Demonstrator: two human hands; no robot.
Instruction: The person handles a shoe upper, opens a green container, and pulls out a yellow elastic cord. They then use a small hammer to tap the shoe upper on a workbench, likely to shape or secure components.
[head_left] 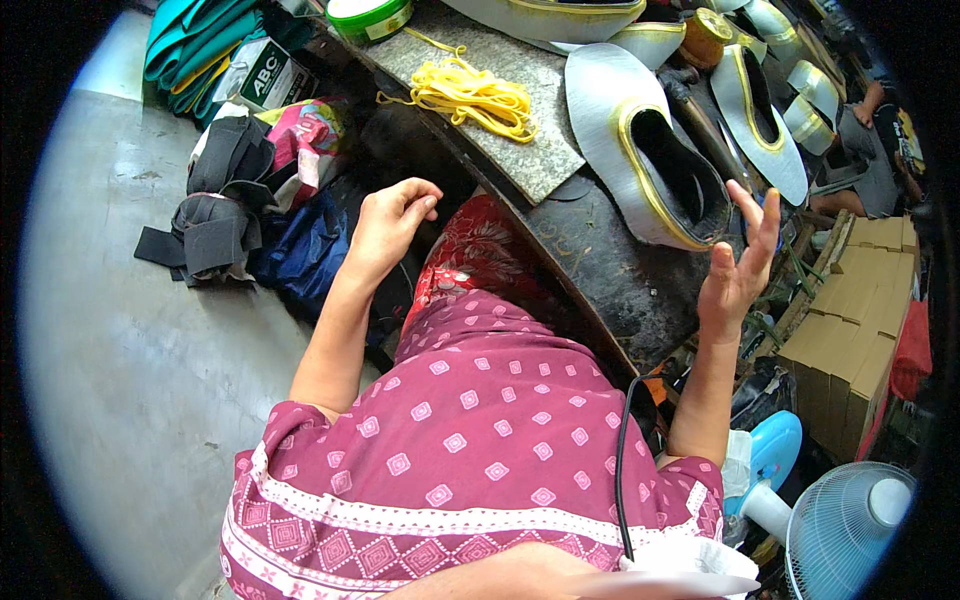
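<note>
My right hand point(738, 265) is raised over the right end of the dark work table point(640, 285), fingers spread apart and nothing held. Just left of its fingertips lies a silver-grey shoe upper point(615, 125) with a yellow-edged opening and dark inside; contact cannot be made out. Off the table's near left edge, my left hand point(390, 228) hangs with thumb and fingers curled together. Anything pinched there is hidden. A looped bundle of yellow cord point(475, 98) rests on a grey speckled board point(540, 165), beyond my left hand.
More silver-yellow shoe uppers point(755, 115) and a brown jar point(706, 38) crowd the far right. A green tub point(368, 18) stands at the table's far left. Cloth scraps point(225, 165) lie on the floor; stacked tan boxes point(855, 310) and a fan point(850, 530) stand right.
</note>
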